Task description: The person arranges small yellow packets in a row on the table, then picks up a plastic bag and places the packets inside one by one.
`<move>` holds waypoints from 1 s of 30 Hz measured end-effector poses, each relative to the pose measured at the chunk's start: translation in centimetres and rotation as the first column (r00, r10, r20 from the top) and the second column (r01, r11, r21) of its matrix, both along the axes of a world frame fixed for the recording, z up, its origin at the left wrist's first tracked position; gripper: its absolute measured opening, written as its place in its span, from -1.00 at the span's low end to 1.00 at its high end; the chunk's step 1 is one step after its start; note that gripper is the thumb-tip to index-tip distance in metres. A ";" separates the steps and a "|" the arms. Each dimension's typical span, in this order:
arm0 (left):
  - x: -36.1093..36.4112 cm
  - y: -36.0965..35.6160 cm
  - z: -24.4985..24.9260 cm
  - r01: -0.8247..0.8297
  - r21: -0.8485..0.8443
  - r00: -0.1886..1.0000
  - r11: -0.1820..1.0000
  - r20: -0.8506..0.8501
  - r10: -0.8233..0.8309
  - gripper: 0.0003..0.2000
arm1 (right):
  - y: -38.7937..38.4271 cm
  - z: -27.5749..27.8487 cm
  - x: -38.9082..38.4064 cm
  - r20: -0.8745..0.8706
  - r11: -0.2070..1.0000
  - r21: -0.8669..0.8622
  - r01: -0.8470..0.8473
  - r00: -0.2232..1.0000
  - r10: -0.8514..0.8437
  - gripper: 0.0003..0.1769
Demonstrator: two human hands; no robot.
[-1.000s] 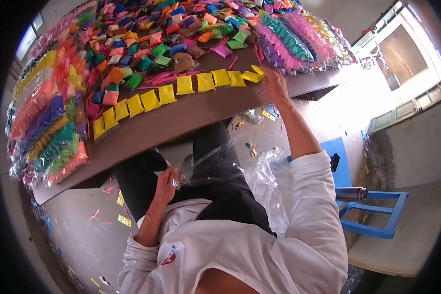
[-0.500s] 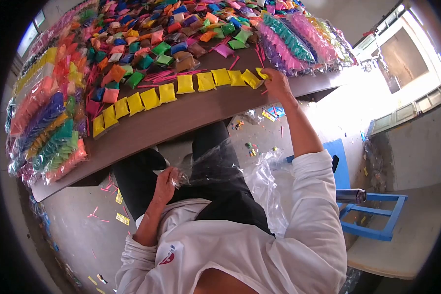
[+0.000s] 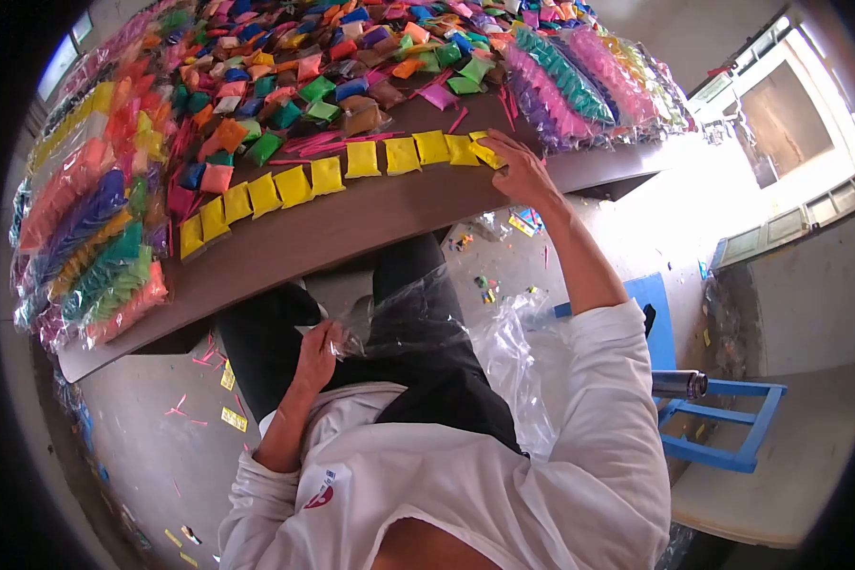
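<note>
A curved row of small yellow packets (image 3: 362, 160) lies along the near edge of the brown table (image 3: 351, 220). At the right end of that row is my right hand (image 3: 521, 173), its fingers closed on the last yellow packet (image 3: 485, 152), which overlaps its neighbour and is partly covered by the fingers. Over my lap, my left hand (image 3: 319, 354) grips the gathered end of a clear plastic bag (image 3: 413, 318). The bag stretches limply to the right across my dark trousers.
Loose coloured packets (image 3: 323, 90) are heaped behind the row, with pink strips (image 3: 318, 144) among them. Filled clear bags stand at the left (image 3: 100, 237) and right (image 3: 579, 90). Clear plastic film (image 3: 522, 366) hangs beside my leg, near a blue stool (image 3: 731, 418).
My right hand has moved slightly left and down, bringing the yellow packet against the end of the row. My left hand stays on the clear bag.
</note>
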State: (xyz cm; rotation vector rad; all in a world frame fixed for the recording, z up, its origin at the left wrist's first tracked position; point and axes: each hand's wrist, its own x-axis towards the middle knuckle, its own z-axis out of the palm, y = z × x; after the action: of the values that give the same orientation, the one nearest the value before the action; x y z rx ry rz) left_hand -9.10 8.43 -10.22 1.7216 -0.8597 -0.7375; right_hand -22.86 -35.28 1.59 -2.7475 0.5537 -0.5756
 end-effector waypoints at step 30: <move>0.1 0.1 -2.7 -0.027 -0.078 0.993 0.997 -0.119 0.017 -0.70 | -1.9 0.6 1.1 -0.053 0.921 0.131 0.368 0.930 -0.364 -0.30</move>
State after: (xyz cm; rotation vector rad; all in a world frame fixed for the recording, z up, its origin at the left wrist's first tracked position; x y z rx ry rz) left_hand -9.03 8.56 -12.91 1.5984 -0.7775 -0.7727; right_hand -21.75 -37.19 2.17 -2.5355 1.0864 -0.5560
